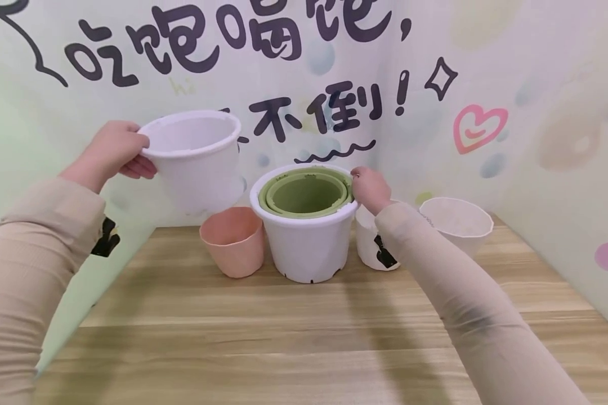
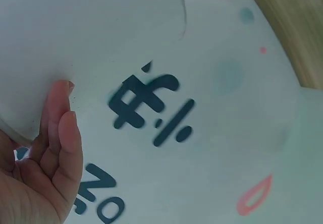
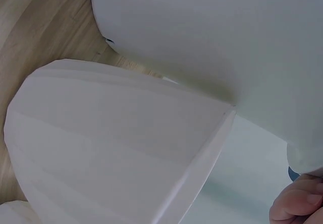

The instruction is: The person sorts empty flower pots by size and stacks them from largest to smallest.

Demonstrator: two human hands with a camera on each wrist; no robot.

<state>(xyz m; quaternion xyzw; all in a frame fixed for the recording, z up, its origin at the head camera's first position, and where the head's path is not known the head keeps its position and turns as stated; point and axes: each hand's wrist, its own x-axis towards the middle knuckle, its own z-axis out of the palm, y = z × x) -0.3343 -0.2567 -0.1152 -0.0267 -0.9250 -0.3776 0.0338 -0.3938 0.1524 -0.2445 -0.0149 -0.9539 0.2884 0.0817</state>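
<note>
A white pot [image 1: 197, 174] hangs in the air at the left, its rim gripped by my left hand [image 1: 114, 147]. In the left wrist view that hand [image 2: 48, 168] has its fingers against the pot's wall [image 2: 75, 42]. Another white pot [image 1: 309, 247] stands upright on the table, with green pots [image 1: 309, 194] nested inside it. At its right rim, my right hand [image 1: 372, 188] pinches the edge. The right wrist view shows this hand [image 3: 300, 201] in the lower right corner, by the standing pot's rim [image 3: 305, 158].
A pink pot [image 1: 235, 247] stands just left of the standing white pot. Two faceted white pots, one near [image 1: 372, 242] and one farther right [image 1: 458, 219], stand to its right, partly behind my right arm. A printed wall [image 1: 304, 73] rises behind the wooden table [image 1: 223, 337].
</note>
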